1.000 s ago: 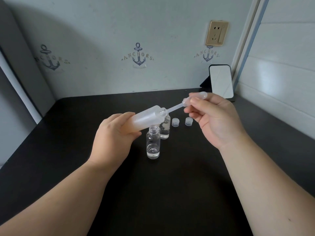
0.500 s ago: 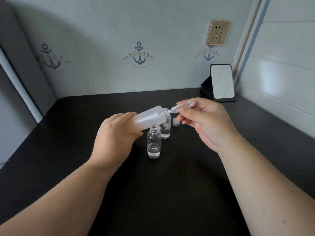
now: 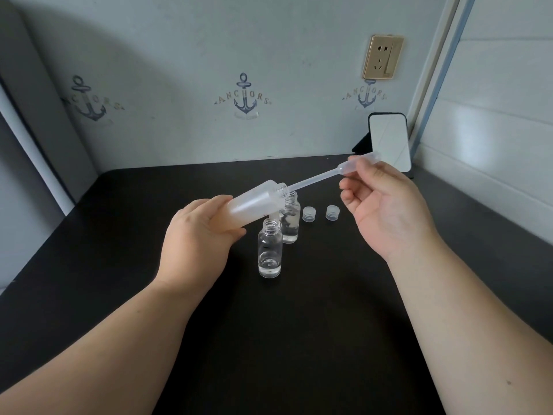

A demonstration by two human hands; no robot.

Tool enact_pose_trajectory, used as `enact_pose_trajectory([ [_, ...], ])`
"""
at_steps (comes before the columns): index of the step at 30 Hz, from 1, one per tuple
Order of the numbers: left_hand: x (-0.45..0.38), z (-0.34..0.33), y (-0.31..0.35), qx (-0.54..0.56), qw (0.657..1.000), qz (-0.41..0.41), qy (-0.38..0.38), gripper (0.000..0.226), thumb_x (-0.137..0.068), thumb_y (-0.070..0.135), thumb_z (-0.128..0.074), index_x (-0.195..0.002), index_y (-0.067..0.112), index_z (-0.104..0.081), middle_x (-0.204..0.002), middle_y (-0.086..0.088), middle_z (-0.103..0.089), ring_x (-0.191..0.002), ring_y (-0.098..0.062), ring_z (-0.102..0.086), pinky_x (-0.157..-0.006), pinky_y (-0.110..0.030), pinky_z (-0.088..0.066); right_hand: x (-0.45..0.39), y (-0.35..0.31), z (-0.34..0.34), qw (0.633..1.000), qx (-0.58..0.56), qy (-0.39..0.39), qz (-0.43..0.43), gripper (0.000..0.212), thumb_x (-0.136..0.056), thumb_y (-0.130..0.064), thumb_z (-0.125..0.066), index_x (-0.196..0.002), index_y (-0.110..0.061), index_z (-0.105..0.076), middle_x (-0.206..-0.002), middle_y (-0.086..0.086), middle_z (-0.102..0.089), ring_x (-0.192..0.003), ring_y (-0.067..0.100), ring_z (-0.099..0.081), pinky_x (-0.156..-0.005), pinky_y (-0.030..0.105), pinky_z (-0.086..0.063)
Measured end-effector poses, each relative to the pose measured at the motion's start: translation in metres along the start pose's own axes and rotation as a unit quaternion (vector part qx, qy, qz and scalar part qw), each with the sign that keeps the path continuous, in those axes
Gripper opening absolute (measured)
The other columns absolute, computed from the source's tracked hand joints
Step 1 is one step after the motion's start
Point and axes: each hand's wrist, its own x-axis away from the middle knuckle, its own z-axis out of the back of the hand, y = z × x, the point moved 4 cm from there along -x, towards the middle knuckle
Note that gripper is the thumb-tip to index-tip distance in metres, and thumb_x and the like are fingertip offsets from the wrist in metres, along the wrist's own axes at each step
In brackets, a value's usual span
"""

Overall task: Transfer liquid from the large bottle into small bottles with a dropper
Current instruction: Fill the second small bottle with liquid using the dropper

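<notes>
My left hand (image 3: 197, 244) grasps the large bottle (image 3: 254, 205), tilted, its mouth above the two small bottles (image 3: 270, 253) just beside this hand. My right hand (image 3: 386, 208) pinches the dropper (image 3: 335, 172) by its bulb, tip at the mouth. If I squeeze too early, I think drops fall on the table (image 3: 299, 339).

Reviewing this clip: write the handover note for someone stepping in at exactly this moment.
Left hand: holds the large bottle tilted, mouth toward the right.
Right hand: pinches the dropper by its bulb, tip at the bottle's mouth.
On the table: near small bottle and far small bottle, both open, each with some clear liquid; two caps beside them.
Left: keep transferring, then cap.
</notes>
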Motion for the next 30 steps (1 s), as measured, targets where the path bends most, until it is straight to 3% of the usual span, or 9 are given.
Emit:
enact_pose_trajectory([
  [7,-0.001,0.003,-0.001,0.015,1.000,0.021,0.015,0.040,-0.082,0.028,-0.079,-0.117,0.040,-0.066,-0.094,0.027,-0.056,-0.089,0.005,-0.045,-0.072,-0.008,-0.032,-0.004,-0.006,0.018,0.984,-0.148,0.095,0.001,0.012,-0.092,-0.015,-0.069,-0.085,-0.007,-0.074,-0.083,0.004,-0.072,-0.071,0.015,-0.067,-0.066,0.024,-0.053],
  [10,-0.001,0.004,-0.003,0.040,0.998,0.037,0.021,0.036,-0.083,0.031,-0.077,-0.115,0.043,-0.064,-0.095,0.025,-0.058,-0.096,0.015,-0.047,-0.070,-0.012,-0.033,-0.005,-0.007,0.023,0.976,-0.180,0.125,0.006,0.013,-0.091,-0.015,-0.072,-0.082,-0.005,-0.075,-0.083,0.005,-0.073,-0.073,0.016,-0.070,-0.066,0.024,-0.053],
  [14,-0.001,0.005,-0.005,0.071,0.996,0.055,0.023,0.028,-0.084,0.037,-0.076,-0.106,0.048,-0.062,-0.093,0.022,-0.063,-0.090,0.002,-0.056,-0.069,-0.019,-0.038,-0.005,-0.007,0.026,0.969,-0.202,0.142,0.006,0.020,-0.092,-0.013,-0.070,-0.074,-0.005,-0.076,-0.081,0.004,-0.074,-0.074,0.016,-0.070,-0.067,0.025,-0.054],
  [17,-0.001,0.004,-0.007,0.092,0.993,0.072,0.017,0.027,-0.084,0.040,-0.077,-0.095,0.055,-0.056,-0.093,0.029,-0.062,-0.086,0.004,-0.058,-0.067,-0.022,-0.043,-0.004,-0.006,0.025,0.966,-0.216,0.142,0.000,0.023,-0.092,-0.012,-0.069,-0.071,-0.005,-0.076,-0.079,0.004,-0.073,-0.071,0.015,-0.069,-0.066,0.024,-0.054],
  [20,-0.001,0.002,-0.009,0.106,0.989,0.098,0.019,0.031,-0.084,0.045,-0.077,-0.105,0.050,-0.055,-0.091,0.024,-0.064,-0.083,0.005,-0.062,-0.066,-0.018,-0.043,-0.004,-0.006,0.024,0.964,-0.224,0.142,-0.010,0.022,-0.091,-0.010,-0.069,-0.071,-0.005,-0.076,-0.078,0.003,-0.072,-0.068,0.015,-0.067,-0.063,0.024,-0.052],
  [22,-0.001,0.001,-0.008,0.107,0.989,0.103,0.019,0.035,-0.084,0.045,-0.077,-0.109,0.047,-0.052,-0.090,0.026,-0.062,-0.082,0.015,-0.060,-0.064,-0.014,-0.040,-0.004,-0.005,0.023,0.963,-0.228,0.141,-0.015,0.023,-0.090,-0.010,-0.070,-0.069,-0.005,-0.076,-0.078,0.003,-0.071,-0.064,0.015,-0.064,-0.061,0.024,-0.050],
  [30,-0.002,-0.002,-0.011,0.105,0.987,0.121,0.008,0.041,-0.084,0.046,-0.077,-0.117,0.041,-0.053,-0.092,0.030,-0.057,-0.081,0.010,-0.059,-0.063,-0.010,-0.038,-0.006,-0.004,0.021,0.976,-0.174,0.129,-0.011,0.024,-0.091,-0.013,-0.068,-0.068,-0.008,-0.073,-0.075,0.001,-0.069,-0.060,0.013,-0.058,-0.058,0.022,-0.046],
])
